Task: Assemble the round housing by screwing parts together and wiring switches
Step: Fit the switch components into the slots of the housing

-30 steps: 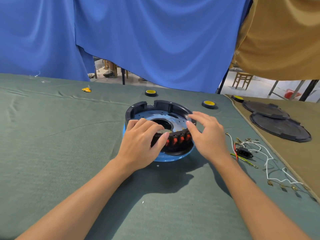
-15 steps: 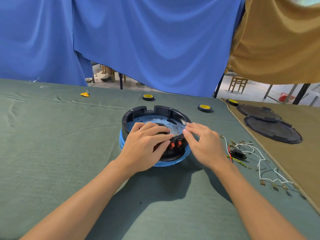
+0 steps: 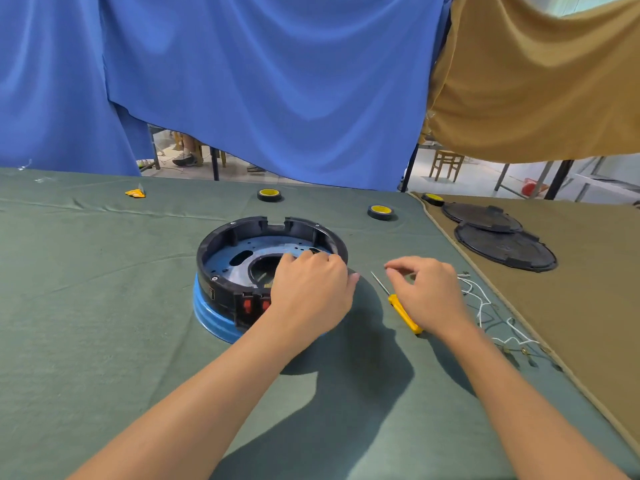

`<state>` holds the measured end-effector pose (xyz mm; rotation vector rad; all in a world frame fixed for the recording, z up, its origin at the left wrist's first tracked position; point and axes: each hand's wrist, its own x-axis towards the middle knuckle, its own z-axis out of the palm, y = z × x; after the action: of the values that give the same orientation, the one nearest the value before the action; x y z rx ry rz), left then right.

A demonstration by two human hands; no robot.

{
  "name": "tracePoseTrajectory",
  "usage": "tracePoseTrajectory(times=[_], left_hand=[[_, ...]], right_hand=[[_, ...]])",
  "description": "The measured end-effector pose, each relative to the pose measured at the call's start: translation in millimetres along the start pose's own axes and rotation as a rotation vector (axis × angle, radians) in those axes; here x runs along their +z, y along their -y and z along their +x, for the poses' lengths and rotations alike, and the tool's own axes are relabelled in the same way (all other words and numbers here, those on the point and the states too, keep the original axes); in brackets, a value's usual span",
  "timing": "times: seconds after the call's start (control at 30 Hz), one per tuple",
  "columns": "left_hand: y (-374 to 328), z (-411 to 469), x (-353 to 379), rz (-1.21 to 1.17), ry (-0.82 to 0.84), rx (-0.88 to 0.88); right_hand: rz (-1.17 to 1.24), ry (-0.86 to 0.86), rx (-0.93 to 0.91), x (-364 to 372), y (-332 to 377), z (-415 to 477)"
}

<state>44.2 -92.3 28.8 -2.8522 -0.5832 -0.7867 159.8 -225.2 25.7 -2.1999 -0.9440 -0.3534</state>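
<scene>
round housing [image 3: 221, 289]: l hand [image 3: 311, 296] grips rim; r hand [image 3: 429, 292] curled over screwdriver [image 3: 403, 315], hold unclear.

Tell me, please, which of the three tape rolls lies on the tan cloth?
The rightmost roll, at the tan cloth's far corner beside the black discs; the left roll and middle roll lie on the green cloth beyond the round housing.

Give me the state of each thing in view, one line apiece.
round housing, upright on table, top open
red switches, seated in housing's front wall
left hand, gripping housing's near rim
screwdriver, lying flat on table
right hand, curled above screwdriver; grip unclear
wires, loose on table, not joined to housing
tape rolls, lying flat
black lids, off, overlapping on brown cloth
</scene>
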Motion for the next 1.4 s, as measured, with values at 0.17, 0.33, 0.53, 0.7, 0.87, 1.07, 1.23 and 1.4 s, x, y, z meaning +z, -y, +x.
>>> tracePoseTrajectory(times=[0.17, 0.33, 0.53, 0.7, 0.87, 1.07, 1.23, 1.4], left_hand=[[1, 2, 8, 0.085, 0.006, 0.058], [15, 4, 4, 0.007, 0.025, 0.143], [33, 0, -2, -0.047, 0.079, 0.251], [51, -8, -11, -0.061, 0.168, 0.319], [76, -12, -28, -0.224, 0.321, 0.273], [104, -7, -48, -0.326, 0.579, 0.108], [85, 5, -53, -0.244, 0.566, 0.112], [37, 18, -31, -0.126, 0.241, 0.021]], right_hand=[[-0.433, 0.096, 0.161, -13, -45, 7], [-0.565, 0.243, 0.133, -6, -51, 3], [-0.41, 0.096, 0.088, -1, -37, 2], [-0.124, 0.018, 0.056, -2, -13, 5], [0.445, 0.151, 0.325, 0, 13, 13], [0.758, 0.27, 0.439, -2, 28, 16], [0.964, 0.386, 0.566, -4, 32, 17], [1.218, 0.418, 0.645, -6, 24, 20]])
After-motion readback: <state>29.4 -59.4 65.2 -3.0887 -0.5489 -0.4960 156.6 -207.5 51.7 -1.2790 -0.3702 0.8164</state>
